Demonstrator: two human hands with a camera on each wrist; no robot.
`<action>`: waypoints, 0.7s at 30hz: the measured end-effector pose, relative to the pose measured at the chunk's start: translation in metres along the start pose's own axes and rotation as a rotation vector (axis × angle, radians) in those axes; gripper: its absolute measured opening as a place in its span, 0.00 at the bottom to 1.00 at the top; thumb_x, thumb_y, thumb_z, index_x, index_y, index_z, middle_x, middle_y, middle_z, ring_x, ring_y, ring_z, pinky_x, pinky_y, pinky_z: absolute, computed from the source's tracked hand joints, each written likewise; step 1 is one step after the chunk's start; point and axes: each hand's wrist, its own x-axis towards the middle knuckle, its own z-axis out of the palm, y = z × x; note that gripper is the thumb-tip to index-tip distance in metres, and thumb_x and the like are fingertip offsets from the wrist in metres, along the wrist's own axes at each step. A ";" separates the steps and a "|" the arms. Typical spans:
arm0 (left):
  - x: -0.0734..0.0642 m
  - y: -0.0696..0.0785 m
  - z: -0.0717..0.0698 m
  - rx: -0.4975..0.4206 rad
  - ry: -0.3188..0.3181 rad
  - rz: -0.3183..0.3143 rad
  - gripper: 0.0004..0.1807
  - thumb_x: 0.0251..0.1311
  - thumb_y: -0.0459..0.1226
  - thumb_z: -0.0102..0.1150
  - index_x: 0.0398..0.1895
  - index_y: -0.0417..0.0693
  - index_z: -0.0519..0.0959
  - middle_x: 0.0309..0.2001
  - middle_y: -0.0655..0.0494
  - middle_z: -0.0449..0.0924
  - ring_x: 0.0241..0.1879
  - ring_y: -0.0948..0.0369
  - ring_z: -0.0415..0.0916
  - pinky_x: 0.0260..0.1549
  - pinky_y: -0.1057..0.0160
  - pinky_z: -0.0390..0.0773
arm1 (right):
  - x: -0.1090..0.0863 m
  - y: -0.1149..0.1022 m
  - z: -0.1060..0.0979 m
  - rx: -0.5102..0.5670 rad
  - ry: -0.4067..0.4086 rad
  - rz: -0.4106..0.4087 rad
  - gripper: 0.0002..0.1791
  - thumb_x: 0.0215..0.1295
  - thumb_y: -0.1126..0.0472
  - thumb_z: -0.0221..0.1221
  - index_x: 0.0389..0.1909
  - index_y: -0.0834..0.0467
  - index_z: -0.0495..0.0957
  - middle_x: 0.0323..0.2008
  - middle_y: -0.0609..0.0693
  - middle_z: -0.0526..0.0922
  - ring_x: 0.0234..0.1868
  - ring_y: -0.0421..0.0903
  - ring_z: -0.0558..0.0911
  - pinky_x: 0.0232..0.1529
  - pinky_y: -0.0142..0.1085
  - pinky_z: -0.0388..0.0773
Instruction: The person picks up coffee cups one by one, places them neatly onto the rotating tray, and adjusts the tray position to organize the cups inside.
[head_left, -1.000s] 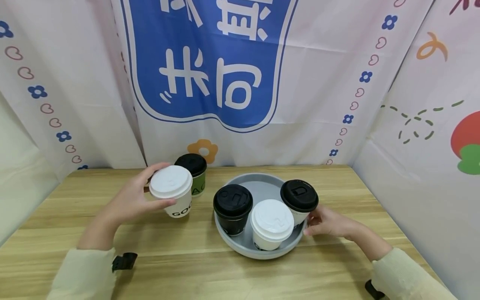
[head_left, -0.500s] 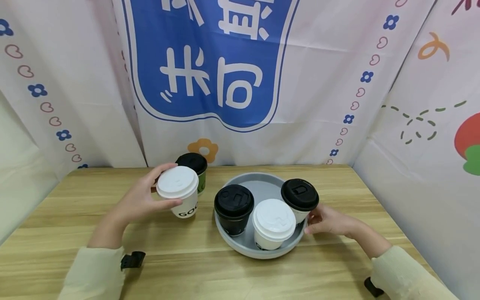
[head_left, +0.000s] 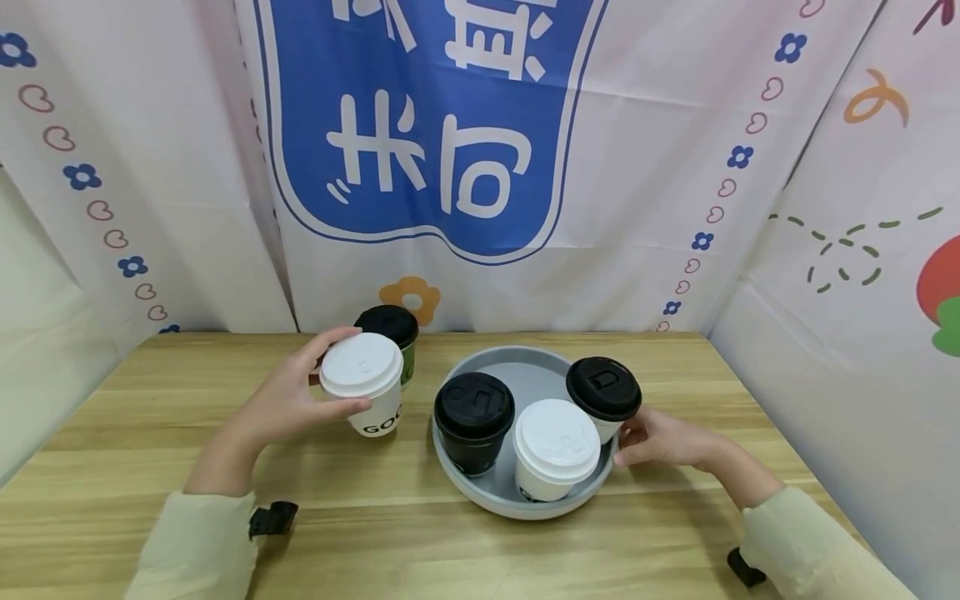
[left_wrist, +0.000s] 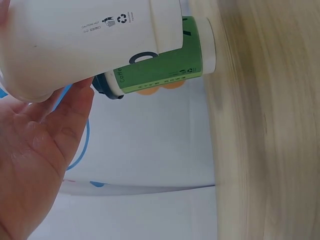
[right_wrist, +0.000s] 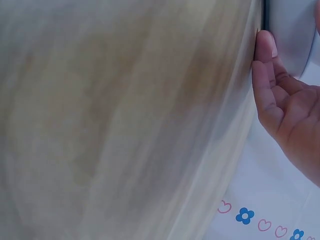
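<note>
My left hand (head_left: 288,398) grips a white paper coffee cup (head_left: 381,410) with a white lid, thumb in front and fingers behind. Just behind it stands a green coffee cup (left_wrist: 160,70) with a black lid, partly hidden in the head view. A round grey tray (head_left: 517,365) bears a black cup (head_left: 474,425) with a black lid, a white-lidded cup (head_left: 555,450) and a black-lidded white cup (head_left: 603,392). At the tray's right side, my right hand (head_left: 663,440) holds its edge, thumb at the rim and fingers against the side in the right wrist view.
All stands on a light wooden table (head_left: 360,533). A white printed cloth (head_left: 637,167) with a blue emblem hangs behind the table's back edge, and another cloth wall (head_left: 847,358) rises on the right.
My left hand has moved a little to the right with the white cup, which now covers more of the green cup. My right hand and the tray have stayed nearly still.
</note>
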 end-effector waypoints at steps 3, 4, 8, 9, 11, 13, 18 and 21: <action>-0.001 0.000 -0.001 0.001 0.003 -0.001 0.48 0.52 0.45 0.76 0.74 0.53 0.60 0.68 0.43 0.68 0.60 0.47 0.72 0.53 0.41 0.76 | 0.002 0.001 -0.002 -0.002 -0.008 0.008 0.36 0.59 0.61 0.69 0.61 0.73 0.62 0.47 0.61 0.79 0.47 0.49 0.78 0.46 0.32 0.79; -0.001 0.000 -0.001 0.001 0.002 -0.003 0.48 0.52 0.45 0.76 0.74 0.53 0.60 0.68 0.43 0.68 0.60 0.47 0.72 0.53 0.41 0.76 | 0.003 0.001 -0.003 -0.001 -0.011 0.011 0.36 0.59 0.61 0.69 0.60 0.73 0.63 0.47 0.61 0.79 0.47 0.49 0.79 0.46 0.32 0.79; -0.002 0.000 0.000 0.004 0.001 -0.007 0.48 0.52 0.45 0.76 0.74 0.51 0.60 0.68 0.42 0.69 0.60 0.47 0.72 0.53 0.41 0.76 | 0.004 0.001 -0.006 0.001 -0.030 0.020 0.34 0.60 0.62 0.69 0.59 0.74 0.63 0.47 0.61 0.79 0.47 0.49 0.79 0.46 0.33 0.79; -0.002 -0.001 0.000 0.005 0.001 -0.008 0.48 0.52 0.45 0.76 0.74 0.51 0.60 0.67 0.42 0.69 0.60 0.47 0.72 0.53 0.42 0.76 | 0.004 0.001 -0.006 0.000 -0.034 0.020 0.34 0.60 0.61 0.69 0.59 0.74 0.63 0.47 0.61 0.79 0.47 0.50 0.79 0.46 0.33 0.79; -0.003 -0.001 0.001 0.006 0.001 -0.006 0.48 0.52 0.45 0.76 0.74 0.50 0.60 0.68 0.42 0.69 0.60 0.47 0.72 0.54 0.41 0.76 | 0.003 0.002 -0.007 -0.006 -0.031 0.028 0.35 0.60 0.60 0.69 0.60 0.73 0.63 0.48 0.61 0.79 0.48 0.50 0.79 0.47 0.33 0.78; -0.003 -0.001 0.001 0.008 0.004 -0.004 0.48 0.52 0.45 0.76 0.74 0.51 0.60 0.68 0.41 0.68 0.60 0.46 0.72 0.53 0.41 0.76 | 0.001 0.002 -0.007 -0.006 -0.016 0.045 0.34 0.61 0.60 0.68 0.61 0.72 0.63 0.48 0.60 0.79 0.49 0.49 0.78 0.49 0.33 0.77; -0.003 -0.001 0.000 0.009 0.009 -0.007 0.49 0.52 0.44 0.76 0.75 0.52 0.59 0.68 0.42 0.68 0.60 0.46 0.72 0.53 0.41 0.76 | -0.011 0.002 -0.004 0.073 0.021 0.045 0.32 0.65 0.62 0.65 0.63 0.70 0.61 0.47 0.61 0.77 0.46 0.46 0.79 0.47 0.33 0.76; -0.002 -0.001 -0.001 0.009 0.011 -0.008 0.49 0.51 0.44 0.76 0.75 0.51 0.59 0.68 0.42 0.67 0.60 0.46 0.71 0.53 0.41 0.76 | -0.020 -0.001 0.003 0.201 0.011 0.045 0.39 0.67 0.64 0.62 0.69 0.73 0.52 0.48 0.63 0.77 0.43 0.45 0.82 0.47 0.35 0.80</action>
